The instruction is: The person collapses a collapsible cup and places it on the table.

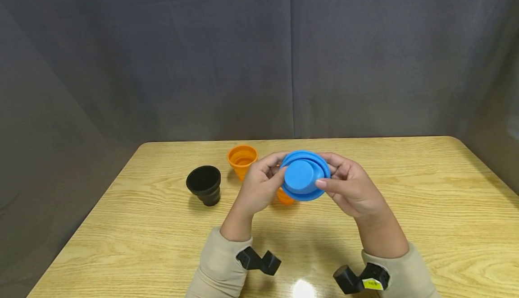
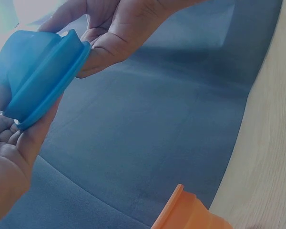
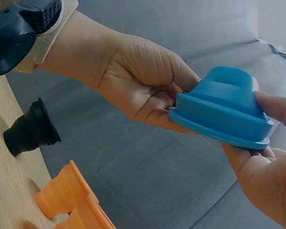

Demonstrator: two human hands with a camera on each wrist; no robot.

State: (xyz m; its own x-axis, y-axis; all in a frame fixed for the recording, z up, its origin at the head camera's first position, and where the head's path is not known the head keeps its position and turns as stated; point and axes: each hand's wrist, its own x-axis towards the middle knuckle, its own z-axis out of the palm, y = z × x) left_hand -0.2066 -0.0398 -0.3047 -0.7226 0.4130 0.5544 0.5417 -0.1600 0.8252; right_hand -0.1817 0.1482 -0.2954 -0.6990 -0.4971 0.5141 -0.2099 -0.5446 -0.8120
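Both hands hold a blue collapsible cup (image 1: 299, 175) above the table, its round base turned toward the head camera. The cup is partly folded, with its base tilted to one side inside the wide rim. My left hand (image 1: 259, 187) pinches its left side, thumb on the base and fingers behind the rim. On the opposite side, my right hand (image 1: 352, 187) grips the rim, with the thumb pressed on the folded wall. In the right wrist view the cup (image 3: 224, 107) shows its bulging base and stepped wall.
A black collapsible cup (image 1: 204, 181) stands upright at the left on the wooden table (image 1: 121, 235). Beside it is an orange cup (image 1: 242, 157). Another orange cup (image 1: 286, 197) is mostly hidden behind the hands and the blue cup. A dark curtain (image 1: 219, 63) hangs behind the table.
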